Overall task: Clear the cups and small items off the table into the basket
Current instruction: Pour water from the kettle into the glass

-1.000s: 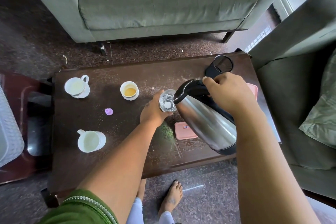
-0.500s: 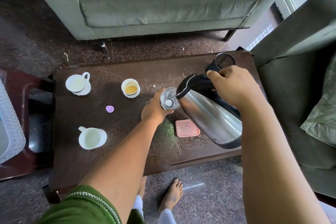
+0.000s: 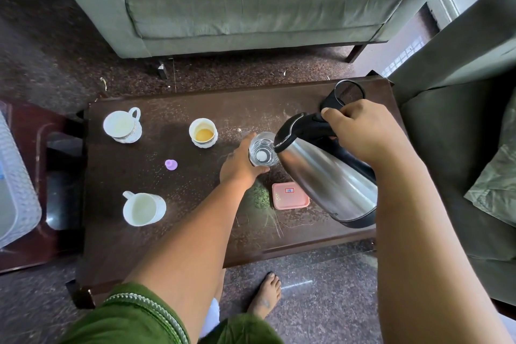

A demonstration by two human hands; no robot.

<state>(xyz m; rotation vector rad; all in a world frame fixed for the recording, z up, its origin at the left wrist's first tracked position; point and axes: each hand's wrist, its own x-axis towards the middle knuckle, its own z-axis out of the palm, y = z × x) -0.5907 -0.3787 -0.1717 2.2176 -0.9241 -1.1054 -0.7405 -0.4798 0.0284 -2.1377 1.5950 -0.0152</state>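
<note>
My left hand (image 3: 239, 164) grips a clear glass (image 3: 263, 152) standing on the dark wooden table (image 3: 173, 240). My right hand (image 3: 363, 132) holds the black handle of a steel kettle (image 3: 326, 179), tilted with its spout over the glass. At the far left a white cup (image 3: 122, 125) sits on a saucer. A small cup with yellow liquid (image 3: 203, 132) stands beside it. A white mug (image 3: 143, 208) lies nearer me. A purple cap (image 3: 171, 164) and a pink box (image 3: 290, 195) rest on the table. The white basket (image 3: 14, 190) is at the left edge.
A black mesh holder (image 3: 346, 93) stands at the table's far right corner. Green crumbs (image 3: 259, 197) lie beside the pink box. A grey sofa (image 3: 251, 0) is beyond the table and an armchair (image 3: 460, 120) at right. My bare foot (image 3: 266, 294) is on the floor.
The kettle has risen slightly and tilted further toward the glass. My left hand has stayed on the glass.
</note>
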